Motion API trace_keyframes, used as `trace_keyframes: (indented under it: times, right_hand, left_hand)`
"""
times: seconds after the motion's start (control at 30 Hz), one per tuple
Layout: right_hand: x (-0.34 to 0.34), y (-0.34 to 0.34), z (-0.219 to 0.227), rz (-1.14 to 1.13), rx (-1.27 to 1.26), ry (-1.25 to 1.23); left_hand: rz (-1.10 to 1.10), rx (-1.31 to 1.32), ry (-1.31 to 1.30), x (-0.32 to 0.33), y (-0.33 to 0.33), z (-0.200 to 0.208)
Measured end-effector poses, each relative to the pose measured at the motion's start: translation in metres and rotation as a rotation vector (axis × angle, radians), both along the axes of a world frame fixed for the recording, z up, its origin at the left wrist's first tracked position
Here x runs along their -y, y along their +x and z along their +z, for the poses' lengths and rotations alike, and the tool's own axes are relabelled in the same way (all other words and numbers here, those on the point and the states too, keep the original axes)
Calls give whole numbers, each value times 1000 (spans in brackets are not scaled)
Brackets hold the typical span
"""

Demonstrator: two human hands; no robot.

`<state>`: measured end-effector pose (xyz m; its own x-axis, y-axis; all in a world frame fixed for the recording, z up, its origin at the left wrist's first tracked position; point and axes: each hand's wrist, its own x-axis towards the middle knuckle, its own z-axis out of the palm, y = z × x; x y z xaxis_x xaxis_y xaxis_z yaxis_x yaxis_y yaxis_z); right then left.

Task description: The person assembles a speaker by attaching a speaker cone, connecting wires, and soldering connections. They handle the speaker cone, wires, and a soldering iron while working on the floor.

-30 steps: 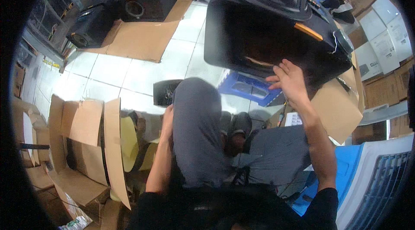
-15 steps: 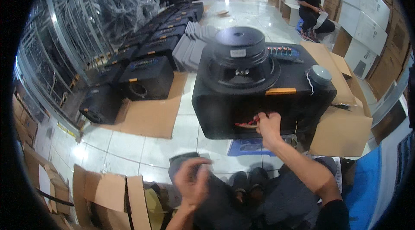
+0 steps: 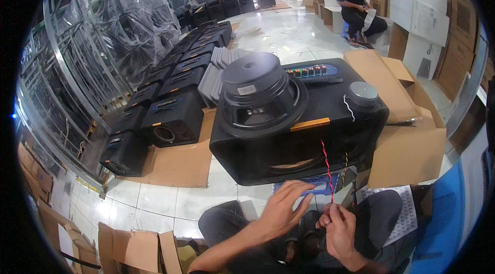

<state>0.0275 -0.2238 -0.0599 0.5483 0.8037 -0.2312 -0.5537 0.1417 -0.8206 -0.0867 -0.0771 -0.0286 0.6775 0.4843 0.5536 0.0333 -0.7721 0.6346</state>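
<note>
Head camera: the right hand (image 3: 337,227) has its fingers pinched narrow on the lower end of a red twisted wire (image 3: 327,168), which runs taut up to the dark front of a black speaker cabinet (image 3: 247,158). Just left of it, the left hand (image 3: 286,207) hangs with fingers loosely spread and thumb apart, holding nothing visible. A thinner yellow-and-black wire (image 3: 346,158) dangles to the right. On top of the cabinet sit a large round driver (image 3: 252,78), a circuit board (image 3: 317,71) and a small grey round part (image 3: 363,92).
</note>
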Motion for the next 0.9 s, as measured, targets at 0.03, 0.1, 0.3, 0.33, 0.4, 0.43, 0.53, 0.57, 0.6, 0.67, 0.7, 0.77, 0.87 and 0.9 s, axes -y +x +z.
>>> trace_keyframes:
  times: [0.03, 0.1, 0.3, 0.33, 0.4, 0.43, 0.53, 0.57, 0.6, 0.67, 0.7, 0.77, 0.87, 0.9]
  right_hand:
    - [4, -1, -7, -4, -6, -15]
    - [11, -3, -19, 16, -27, -38]
    - [19, -8, -45, 67, -69, -51]
    - [20, -8, -48, 33, 3, -66]
    - [23, -11, -52, -39, 141, -98]
    - [23, -12, -55, -80, 338, -106]
    - [25, -12, -58, -187, 720, -166]
    - [25, -14, -58, -211, 701, -210]
    - [26, -19, -56, -234, 680, -257]
    - [30, -24, -48, -196, 684, -114]
    - [29, -36, -43, -171, 556, -33]
    - [30, -50, -32, -143, 574, 56]
    - [37, -37, -25, -39, 615, -12]
    - [43, -28, -23, -99, 658, -36]
  left_hand:
    - [49, -173, -213, 9, 6, -4]
    - [-53, -225, -650, 17, 21, -10]
    - [-293, -290, -1492, 25, 39, -20]
    - [-231, -225, -1520, 28, 40, -20]
    - [-149, -75, -1623, 37, 45, -22]
    - [-133, -9, -1631, 42, 46, -22]
    - [-55, 135, -1700, 58, 53, -19]
    - [-48, 192, -1723, 61, 55, -17]
    - [-22, 236, -1778, 62, 57, -16]
    - [112, 276, -1567, 56, 59, -16]
    - [176, 261, -1499, 53, 60, -18]
    - [139, 551, -1228, 36, 60, -25]
    - [120, 241, -1253, 30, 48, -41]
    - [71, 180, -1214, 25, 45, -44]
